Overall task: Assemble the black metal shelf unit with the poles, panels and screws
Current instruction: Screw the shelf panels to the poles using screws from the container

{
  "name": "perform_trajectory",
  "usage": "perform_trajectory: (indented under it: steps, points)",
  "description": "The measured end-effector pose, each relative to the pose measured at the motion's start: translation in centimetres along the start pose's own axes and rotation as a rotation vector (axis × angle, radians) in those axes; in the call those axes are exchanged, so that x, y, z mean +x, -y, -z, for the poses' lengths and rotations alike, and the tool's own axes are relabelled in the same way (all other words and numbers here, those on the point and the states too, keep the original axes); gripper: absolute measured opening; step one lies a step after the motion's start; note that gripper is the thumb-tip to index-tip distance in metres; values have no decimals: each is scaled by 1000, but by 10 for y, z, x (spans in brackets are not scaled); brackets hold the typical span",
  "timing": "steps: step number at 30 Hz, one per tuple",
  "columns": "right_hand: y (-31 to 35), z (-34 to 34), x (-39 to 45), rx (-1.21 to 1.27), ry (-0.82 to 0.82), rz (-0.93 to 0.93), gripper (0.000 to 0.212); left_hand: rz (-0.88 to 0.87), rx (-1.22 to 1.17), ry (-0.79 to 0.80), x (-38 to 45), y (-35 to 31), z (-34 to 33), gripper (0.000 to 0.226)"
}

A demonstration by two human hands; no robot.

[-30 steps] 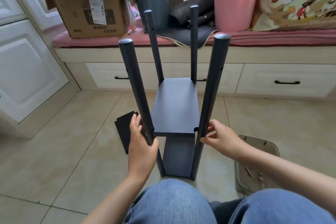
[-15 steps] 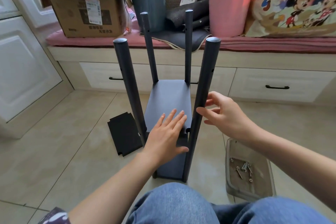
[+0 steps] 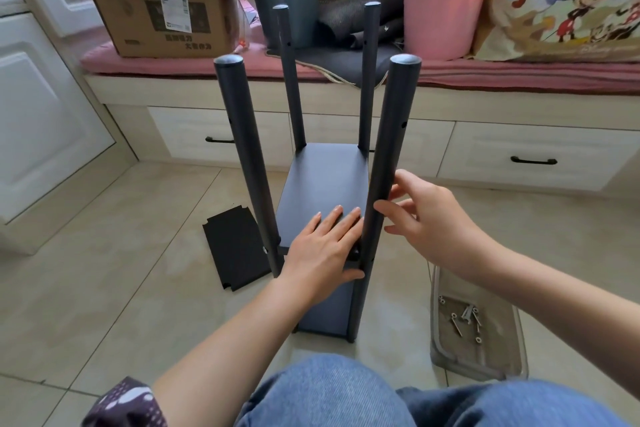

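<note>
Shelf unit (image 3: 322, 184) upright, left hand (image 3: 323, 246) flat on panel.

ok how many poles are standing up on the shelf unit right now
4. Near left pole, beside the left hand; near right pole, by the right hand; far left pole; far right pole. None seem hidden.

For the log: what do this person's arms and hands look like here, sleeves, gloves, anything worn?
Both hands are bare: no gloves, rings, watch or bracelets show on the left hand or the right hand. The left arm is bare up to a short dark purple sleeve with a white pattern at the bottom edge. The right forearm is bare as far as the frame shows; no sleeve is visible there.
</note>
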State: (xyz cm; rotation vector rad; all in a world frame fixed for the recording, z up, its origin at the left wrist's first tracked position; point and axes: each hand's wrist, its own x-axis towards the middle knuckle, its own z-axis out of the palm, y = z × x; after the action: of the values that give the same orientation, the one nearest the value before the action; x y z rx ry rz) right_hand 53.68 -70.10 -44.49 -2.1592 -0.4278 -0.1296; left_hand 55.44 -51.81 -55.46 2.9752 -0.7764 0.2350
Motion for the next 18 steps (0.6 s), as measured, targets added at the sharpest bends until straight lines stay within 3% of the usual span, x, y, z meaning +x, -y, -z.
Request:
perform_trajectory:
  steps: [8, 18]
  points:
    - [-1, -1, 3, -11, -11, 27, 17, 19, 1, 10, 2, -1, -1, 97]
    - [-4, -2, 1, 50, -16, 15, 17, 78, -37, -134, 1, -7, -11, 97]
